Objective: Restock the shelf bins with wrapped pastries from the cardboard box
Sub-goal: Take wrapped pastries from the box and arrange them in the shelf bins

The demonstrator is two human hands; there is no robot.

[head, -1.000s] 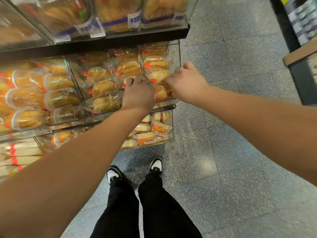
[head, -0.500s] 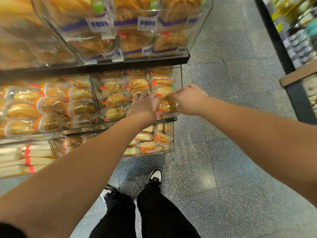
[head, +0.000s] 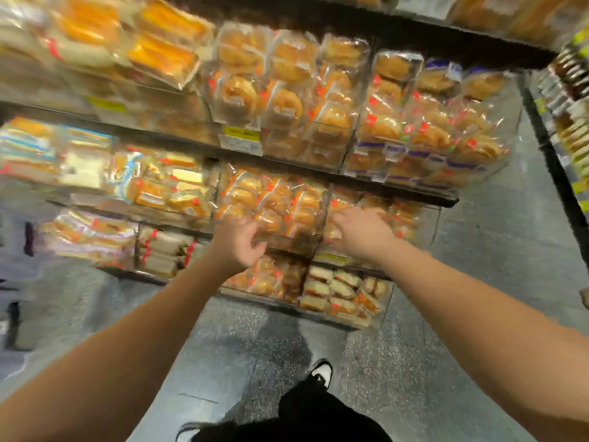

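- Head view, straight down first: black trousers [head: 306, 419] and one black-and-white shoe [head: 322, 373] on a speckled grey floor [head: 398, 387].
- Two bare forearms stretch forward, hands apart.
- Left hand [head: 240, 242] hangs in front of the middle clear bin [head: 287, 240], fingers loosely curled, nothing visibly in it.
- Right hand [head: 363, 232] reaches into the neighbouring right-end bin [head: 430, 228], fingers forward onto the wrapped pastries [head: 403, 218]; motion blur hides whether it grips one.
- Below those, a bottom bin of sliced cakes [head: 341, 295] sits near the floor.
- Higher up, a dark shelf edge [head: 395, 186] carries round buns [head: 287, 100] in clear packs with price tags.
- Far right, across the aisle, another stocked rack [head: 570, 100].
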